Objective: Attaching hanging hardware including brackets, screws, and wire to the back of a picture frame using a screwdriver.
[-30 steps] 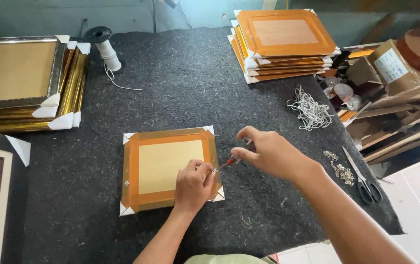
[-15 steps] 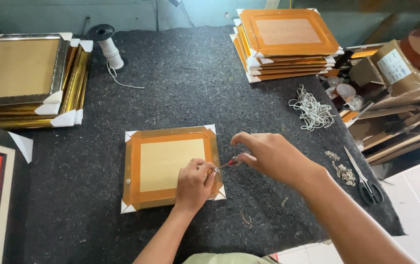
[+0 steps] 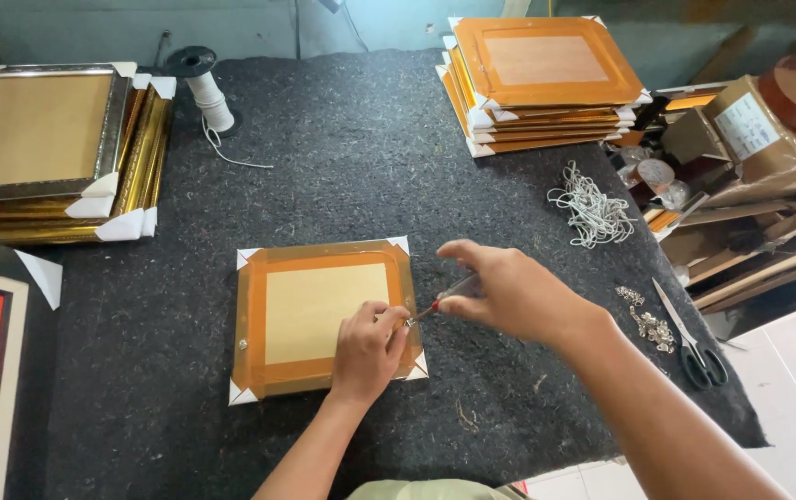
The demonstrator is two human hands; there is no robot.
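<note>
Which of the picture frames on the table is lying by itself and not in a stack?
The orange-backed frame under the hands, face down mid-table. The gold frames at far left and orange ones at top right are stacked.

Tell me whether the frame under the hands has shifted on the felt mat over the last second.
No. The picture frame lies at the same spot and angle on the felt mat, still equally far from the pile of cords.

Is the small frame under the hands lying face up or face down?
Face down: the frame shows its plain brown backing taped round the edges, flat on the felt table.
</note>
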